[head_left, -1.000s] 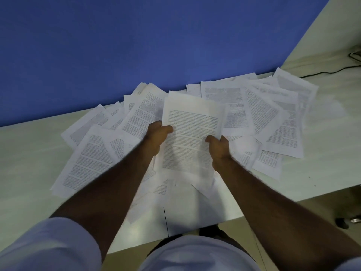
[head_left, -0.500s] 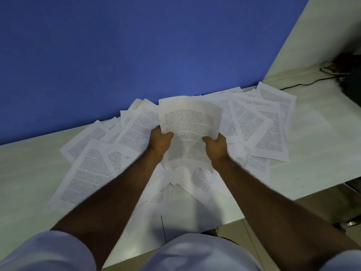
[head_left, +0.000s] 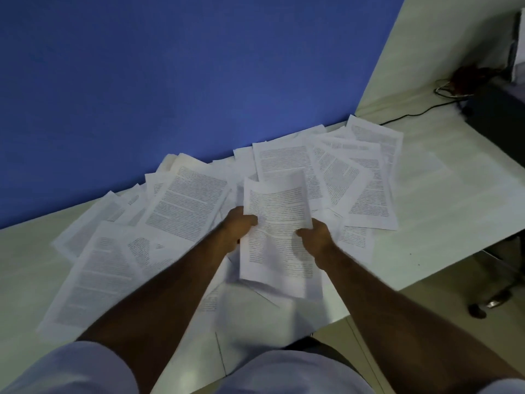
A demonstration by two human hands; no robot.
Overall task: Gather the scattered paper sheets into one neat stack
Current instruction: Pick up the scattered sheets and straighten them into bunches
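Gripping a printed sheet by its two long edges, the left hand [head_left: 240, 223] and the right hand [head_left: 314, 236] have fingers curled round the held sheet [head_left: 277, 231], which is raised a little above the desk, its far end bowing upward and its near end drooping over other pages; whether more than one page is in the grip cannot be told. Around the hands, the scattered sheets [head_left: 187, 203] lie fanned and overlapping on the pale desk [head_left: 443, 200], some to the left and near, others spread to the right and far up against the blue wall [head_left: 184, 75]. Well off to the far right a black cable [head_left: 417, 112] runs toward dark equipment that is too dim to identify. Paper of this kind is probably light, limp and prone to slide on itself, so a single page will likely sag unless held at opposite edges as here. Pinching near the middle of each long side should keep it flat enough to lay squarely on others; corners would crease easily.
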